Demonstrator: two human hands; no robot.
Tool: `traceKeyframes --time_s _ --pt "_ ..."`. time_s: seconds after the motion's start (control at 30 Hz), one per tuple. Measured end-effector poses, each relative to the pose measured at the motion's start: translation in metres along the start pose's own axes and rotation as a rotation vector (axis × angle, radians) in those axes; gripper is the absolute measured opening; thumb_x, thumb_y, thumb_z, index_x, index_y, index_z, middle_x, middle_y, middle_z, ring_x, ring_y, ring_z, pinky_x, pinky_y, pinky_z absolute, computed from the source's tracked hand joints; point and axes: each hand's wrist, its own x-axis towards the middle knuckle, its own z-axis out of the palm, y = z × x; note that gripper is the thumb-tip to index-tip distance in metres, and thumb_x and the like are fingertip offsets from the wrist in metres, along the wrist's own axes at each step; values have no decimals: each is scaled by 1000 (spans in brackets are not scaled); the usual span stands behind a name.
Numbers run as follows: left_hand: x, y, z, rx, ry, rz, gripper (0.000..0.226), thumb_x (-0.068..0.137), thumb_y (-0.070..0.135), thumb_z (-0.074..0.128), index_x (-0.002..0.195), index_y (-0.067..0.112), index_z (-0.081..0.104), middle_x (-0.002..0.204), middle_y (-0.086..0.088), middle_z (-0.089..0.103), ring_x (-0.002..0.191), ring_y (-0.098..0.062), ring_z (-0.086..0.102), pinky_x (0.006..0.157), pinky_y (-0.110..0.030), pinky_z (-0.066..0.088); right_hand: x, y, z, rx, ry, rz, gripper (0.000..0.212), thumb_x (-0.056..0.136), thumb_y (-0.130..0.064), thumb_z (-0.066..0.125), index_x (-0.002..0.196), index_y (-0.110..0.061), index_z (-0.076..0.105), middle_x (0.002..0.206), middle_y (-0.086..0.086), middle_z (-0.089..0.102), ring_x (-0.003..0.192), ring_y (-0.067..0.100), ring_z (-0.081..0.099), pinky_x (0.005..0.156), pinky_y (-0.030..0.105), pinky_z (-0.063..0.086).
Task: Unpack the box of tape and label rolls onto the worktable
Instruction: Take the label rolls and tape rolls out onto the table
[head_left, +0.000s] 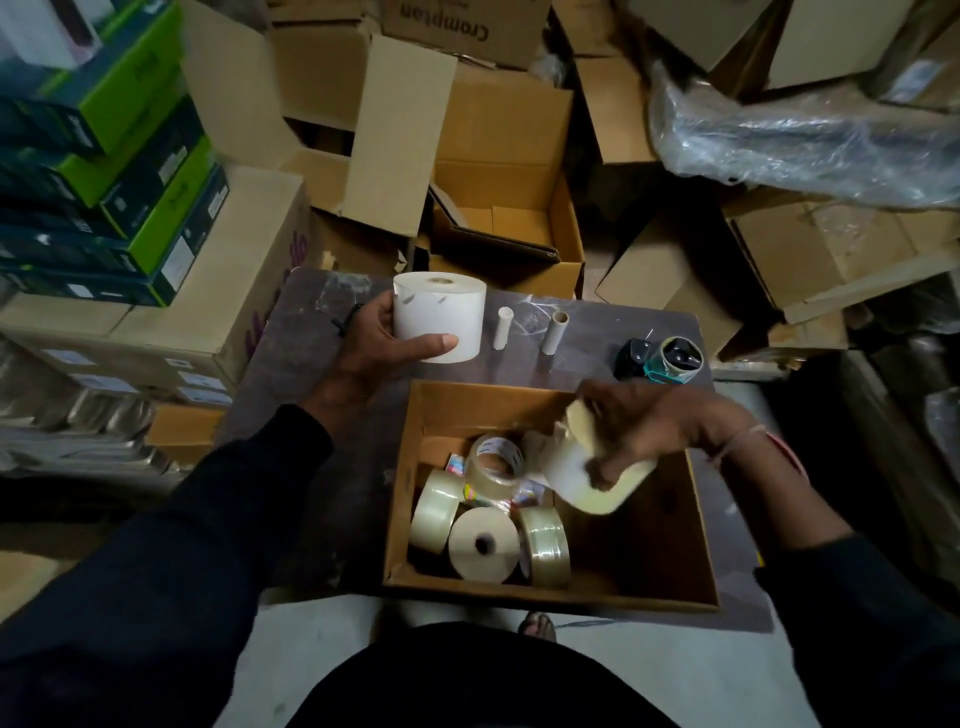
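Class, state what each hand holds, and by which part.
Left hand: white label roll, gripped around its curved side. Right hand: blurred pale roll, gripped from above.

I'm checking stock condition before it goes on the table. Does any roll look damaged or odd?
Yes, slightly. The white label roll in the left hand has small nicks or tears in its outer wrap near the top edge. The roll in the right hand is too blurred to judge.

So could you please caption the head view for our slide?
Left hand and right hand each lift a label roll from the box.
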Motion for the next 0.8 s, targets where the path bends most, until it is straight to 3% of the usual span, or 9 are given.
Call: traceKeyframes --time_s 0.13,0.2,0.3,0.37,0.47,0.53,0.57,0.7,0.8 --pt "28 -4 -6 12 24 -19 77 68 8 93 135 9 55 114 5 68 97 -4 69 70 -18 58 9 -14 -45 149 127 -152 75 55 -48 88 118 -38 49 110 -7 66 103 15 64 82 37 56" --pt "40 -11 -8 32 29 -23 77 69 8 93 136 11 54 117 4 67 104 -7 66 72 -18 59 17 -24 -62 228 189 -190 74 55 -48 87 118 -36 50 112 -5 65 103 18 63 82 40 57" --pt "56 -27 -12 82 52 -41 94 57 33 98 137 18 52 128 1 65 116 -16 64 88 -33 61 51 -31 -78 298 299 -172 77 60 -42 89 124 -31 48 111 -3 62 97 18 63 71 34 59" --pt "66 -40 -13 129 68 -71 99 48 44 99 133 23 52 130 2 63 119 -18 63 96 -42 58 79 -33 -83 304 369 -107 88 58 -45 89 131 -29 44 114 -4 60 99 18 63 75 37 62" --pt "75 -61 -9 165 59 -103 85 57 28 100 125 20 50 122 3 60 110 -11 61 89 -26 55 123 -29 -76 246 385 -3 96 51 -51 89 133 -29 44 117 -1 61 102 23 62 86 45 59" --pt "79 -75 -3 194 21 -108 81 60 19 99 122 17 47 117 6 56 101 -1 56 79 -8 47 150 -24 -63 193 361 35 100 44 -54 88 132 -30 45 119 1 61 106 27 61 86 47 58" --pt "81 -85 0 198 3 -115 81 60 16 99 122 16 46 118 5 55 101 -3 55 80 -7 47 163 -20 -55 190 356 48 102 40 -54 88 130 -30 46 121 1 61 108 28 61 84 48 59" --pt "81 -123 10 255 -22 -164 89 54 20 101 124 16 47 126 -3 59 119 -21 57 100 -37 51 207 -17 -23 53 344 137 95 47 -47 91 127 -18 47 124 8 55 110 26 54 82 36 52" --pt "89 -140 21 342 15 -203 100 51 28 102 134 18 46 133 -10 55 126 -27 49 104 -40 46 240 -16 -4 27 352 216 103 55 -44 91 135 -7 39 137 14 46 124 29 49 93 36 47"
